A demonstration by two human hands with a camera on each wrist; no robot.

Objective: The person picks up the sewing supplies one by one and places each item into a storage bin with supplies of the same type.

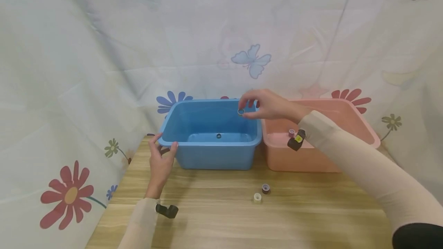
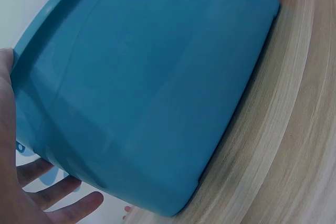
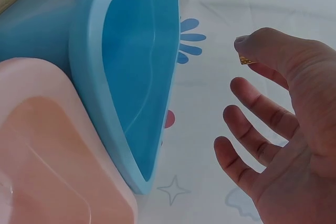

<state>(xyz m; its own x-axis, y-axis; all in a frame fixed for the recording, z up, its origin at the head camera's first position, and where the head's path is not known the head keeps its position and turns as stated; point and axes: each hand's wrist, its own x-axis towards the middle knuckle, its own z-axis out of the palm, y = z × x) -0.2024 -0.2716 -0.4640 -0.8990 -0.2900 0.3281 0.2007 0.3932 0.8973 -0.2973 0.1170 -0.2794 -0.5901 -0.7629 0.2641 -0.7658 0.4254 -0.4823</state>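
My right hand [image 1: 268, 105] is raised over the right end of the blue plastic basin [image 1: 207, 144]. It pinches a small gold ring [image 1: 241, 112] between thumb and forefinger; the right wrist view shows the gold band [image 3: 245, 60] at the fingertips, the other fingers spread loosely. At the basin's front left corner, my left hand [image 1: 162, 164] holds the rim, with the thumb on the front and fingers along the left side. A small dark ring-shaped piece [image 1: 219, 136] lies on the blue basin's floor.
A pink basin [image 1: 301, 158] stands right beside the blue one, with a small pinkish roll [image 1: 292, 132] inside. On the wooden table [image 1: 214, 210] in front lie a white roll [image 1: 257, 198] and a purple roll [image 1: 265, 188]. A patterned curtain [image 1: 194, 49] hangs behind.
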